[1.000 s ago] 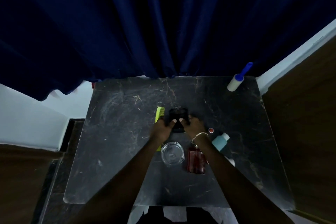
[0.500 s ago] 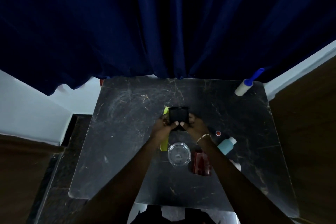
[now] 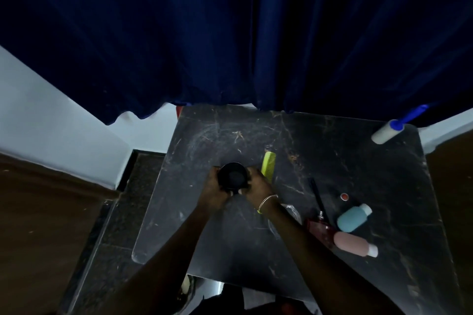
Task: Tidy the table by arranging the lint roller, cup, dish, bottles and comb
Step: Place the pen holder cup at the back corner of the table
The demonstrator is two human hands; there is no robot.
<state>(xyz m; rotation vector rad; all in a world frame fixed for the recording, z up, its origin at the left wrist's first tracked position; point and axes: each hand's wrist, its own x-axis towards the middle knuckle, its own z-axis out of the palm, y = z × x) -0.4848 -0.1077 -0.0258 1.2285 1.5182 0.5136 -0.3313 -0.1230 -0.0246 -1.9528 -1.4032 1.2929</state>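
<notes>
Dark scratched stone forms the counter (image 3: 332, 161), with a blue curtain (image 3: 230, 33) along its 12 o'clock edge. Both hands, left (image 3: 213, 190) and right (image 3: 256, 186), clasp the round black cup (image 3: 233, 176) between them near the 9 o'clock edge. A flat green comb (image 3: 268, 166) lies at the cup's 2 o'clock, with bare stone beyond.

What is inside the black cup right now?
The cup, held between the left hand and right hand, opens toward the camera. Its inside looks dark and empty; nothing shows. The dim light hides any fine detail on the bottom.
</notes>
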